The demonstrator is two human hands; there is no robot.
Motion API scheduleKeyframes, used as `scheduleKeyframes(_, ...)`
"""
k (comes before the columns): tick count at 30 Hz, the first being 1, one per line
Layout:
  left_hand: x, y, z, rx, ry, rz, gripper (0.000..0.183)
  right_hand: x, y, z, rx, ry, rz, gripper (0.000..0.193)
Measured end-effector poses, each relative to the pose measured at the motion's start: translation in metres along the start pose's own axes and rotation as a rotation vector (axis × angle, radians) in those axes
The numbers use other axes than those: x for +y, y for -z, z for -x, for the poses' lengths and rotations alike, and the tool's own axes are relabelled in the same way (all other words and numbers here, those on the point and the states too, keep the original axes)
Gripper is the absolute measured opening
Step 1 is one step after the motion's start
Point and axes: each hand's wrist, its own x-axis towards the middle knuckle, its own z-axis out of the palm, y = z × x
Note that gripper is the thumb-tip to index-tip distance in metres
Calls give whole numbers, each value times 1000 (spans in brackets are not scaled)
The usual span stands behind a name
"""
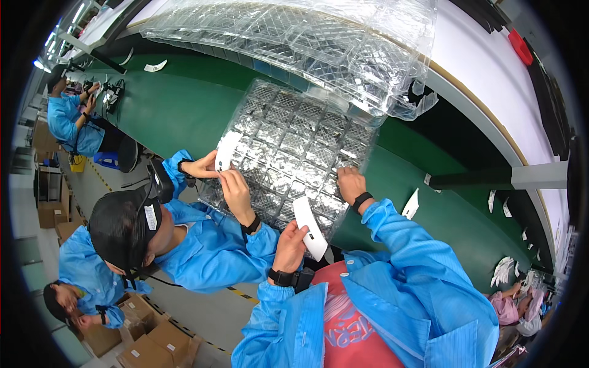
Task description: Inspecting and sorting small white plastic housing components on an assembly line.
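Observation:
My left hand (289,248) is closed around a white curved plastic piece (311,228) with a small dark slot, above the near edge of a clear plastic tray (264,92). The tray is divided into many square compartments with shiny, crosshatched bottoms. My right hand (351,185) reaches down to the tray's right side with its fingers curled into a compartment; what they hold, if anything, is hidden. At the tray's left side, a co-worker's two hands (236,195) hold a similar white curved piece (227,151).
The tray lies on a green worktop (165,104). Clear trays (294,30) are stacked on the shelf beyond. Loose white pieces rest on the green surface, one (411,204) to my right. A co-worker in a black cap (126,230) is close on my left. Cardboard boxes (162,346) stand on the floor.

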Motion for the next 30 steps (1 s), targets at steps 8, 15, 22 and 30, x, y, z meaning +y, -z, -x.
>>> scheduleKeyframes(8, 9, -7, -3, -40, -8, -24, 31, -4, 25, 7, 10, -96, -346, 20)
scheduleKeyframes(15, 11, -15, -6, -140, 0, 9, 30, -17, 90, 43, -239, -284, -1362, 12)
scheduleKeyframes(22, 5, -32, -9, -112, 28, -19, 28, -30, 138, 73, -249, -233, -1479, 12)
scheduleKeyframes(30, 4, -60, -4, -127, 51, -80, 27, -27, 164, 95, -230, -283, -1464, 14)
